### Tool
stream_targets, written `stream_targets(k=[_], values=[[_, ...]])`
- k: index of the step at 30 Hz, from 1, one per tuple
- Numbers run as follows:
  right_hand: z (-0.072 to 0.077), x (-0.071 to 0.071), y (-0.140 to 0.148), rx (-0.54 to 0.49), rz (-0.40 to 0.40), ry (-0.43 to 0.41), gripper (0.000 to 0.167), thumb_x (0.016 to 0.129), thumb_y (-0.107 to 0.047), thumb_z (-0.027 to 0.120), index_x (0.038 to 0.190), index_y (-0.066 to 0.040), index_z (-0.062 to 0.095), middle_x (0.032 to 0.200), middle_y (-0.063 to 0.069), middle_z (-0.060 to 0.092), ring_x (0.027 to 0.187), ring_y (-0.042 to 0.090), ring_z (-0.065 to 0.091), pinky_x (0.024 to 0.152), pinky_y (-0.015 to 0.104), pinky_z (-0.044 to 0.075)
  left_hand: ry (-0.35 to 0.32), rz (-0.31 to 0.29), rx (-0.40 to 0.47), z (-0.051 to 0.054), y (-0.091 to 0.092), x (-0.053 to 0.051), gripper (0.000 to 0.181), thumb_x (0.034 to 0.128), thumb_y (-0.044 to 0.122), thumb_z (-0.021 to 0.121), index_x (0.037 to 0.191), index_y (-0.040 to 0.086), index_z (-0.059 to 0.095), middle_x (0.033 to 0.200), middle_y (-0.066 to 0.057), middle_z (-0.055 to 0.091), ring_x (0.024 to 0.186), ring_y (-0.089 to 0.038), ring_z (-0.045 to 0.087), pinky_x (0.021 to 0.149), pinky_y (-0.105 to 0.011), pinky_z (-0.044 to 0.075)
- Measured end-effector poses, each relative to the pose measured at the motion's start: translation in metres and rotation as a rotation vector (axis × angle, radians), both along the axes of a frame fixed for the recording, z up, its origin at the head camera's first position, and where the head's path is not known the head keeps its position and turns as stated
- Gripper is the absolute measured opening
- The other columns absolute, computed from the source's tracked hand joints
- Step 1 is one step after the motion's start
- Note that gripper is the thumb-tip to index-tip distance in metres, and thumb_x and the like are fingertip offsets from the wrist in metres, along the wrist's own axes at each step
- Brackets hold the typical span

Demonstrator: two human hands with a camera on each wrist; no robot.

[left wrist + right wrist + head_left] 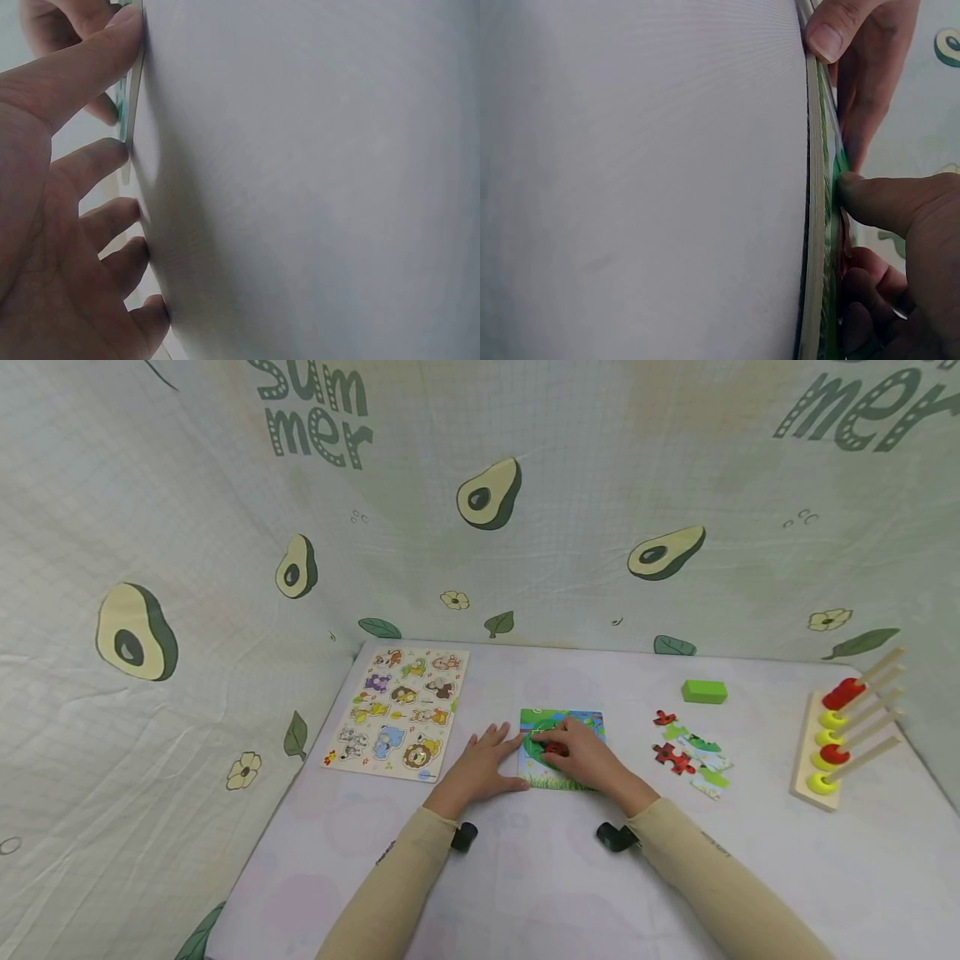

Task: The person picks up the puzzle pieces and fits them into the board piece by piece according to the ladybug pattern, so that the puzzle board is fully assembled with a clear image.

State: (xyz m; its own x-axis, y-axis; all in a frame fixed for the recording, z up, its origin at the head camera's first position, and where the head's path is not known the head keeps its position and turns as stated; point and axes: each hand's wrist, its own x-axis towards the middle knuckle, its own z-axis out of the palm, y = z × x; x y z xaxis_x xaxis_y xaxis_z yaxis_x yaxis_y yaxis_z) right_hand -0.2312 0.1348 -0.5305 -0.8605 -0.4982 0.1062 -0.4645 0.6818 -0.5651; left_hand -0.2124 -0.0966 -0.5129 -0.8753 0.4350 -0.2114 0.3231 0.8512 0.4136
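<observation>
A small square jigsaw board (558, 781) with a grass and sky picture lies flat at the middle of the table. My right hand (592, 760) is over it, thumb and fingers pinching a green-and-red puzzle piece (534, 748) against the board; the fingers cover part of the piece. Spread beside the board's left edge, my left hand (483, 768) rests with its fingertips on the table, the thumb and index finger touching the board's edge. In the right wrist view, the right thumb (877, 201) presses at the green part.
Loose jigsaw pieces (675, 758) lie right of the board, with a green block (704, 692) behind them. A wooden peg stand (806, 764) with red and yellow beads is at the far right. An animal puzzle board (397, 717) lies left. A printed cloth (570, 585) hangs behind.
</observation>
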Motion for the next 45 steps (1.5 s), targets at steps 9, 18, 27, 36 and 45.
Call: stream_targets(k=[9,18,27,36,45], values=[[0.004,0.000,-0.002,0.012,-0.013,-0.028,0.033,0.096,-0.020,0.073,0.128,-0.016,0.073,0.095,0.004,0.052,0.077,0.015,0.042,0.067,0.031,0.040,-0.004,0.005,0.007,0.001,0.000,0.001,0.086,0.0884,0.053,0.074,0.159,0.023,0.037,0.168,-0.008,0.021,0.156,-0.027,0.011,0.127,-0.050,0.009],[0.003,-0.001,-0.003,0.014,-0.020,-0.031,0.032,0.096,-0.020,0.073,0.128,-0.017,0.073,0.092,0.003,0.050,0.075,0.015,0.041,0.064,0.029,0.039,0.002,-0.003,-0.005,0.001,0.000,0.000,0.086,0.0887,0.054,0.074,0.159,0.023,0.037,0.168,-0.008,0.021,0.156,-0.028,0.011,0.127,-0.050,0.011],[0.002,-0.001,-0.001,0.029,0.010,-0.003,0.037,0.095,-0.022,0.073,0.132,-0.016,0.071,0.089,0.002,0.052,0.075,0.016,0.042,0.064,0.031,0.039,-0.002,-0.005,-0.019,0.000,0.001,-0.001,0.086,0.0887,0.056,0.073,0.159,0.023,0.037,0.168,-0.007,0.021,0.156,-0.027,0.012,0.127,-0.050,0.011],[0.004,0.003,0.009,-0.030,0.002,-0.043,0.039,0.099,-0.021,0.068,0.137,-0.017,0.066,0.101,0.003,0.058,0.083,0.015,0.048,0.070,0.034,0.045,0.003,-0.007,-0.019,0.001,0.001,0.000,0.085,0.0889,0.055,0.073,0.159,0.023,0.037,0.168,-0.007,0.021,0.156,-0.027,0.012,0.127,-0.049,0.011],[0.008,0.008,0.027,-0.097,-0.009,-0.044,0.041,0.096,-0.013,0.071,0.136,-0.011,0.065,0.098,0.000,0.061,0.084,0.012,0.056,0.075,0.037,0.052,-0.004,-0.003,-0.002,0.003,0.001,0.001,0.086,0.0887,0.052,0.075,0.159,0.023,0.037,0.168,-0.007,0.021,0.156,-0.028,0.012,0.127,-0.049,0.010]])
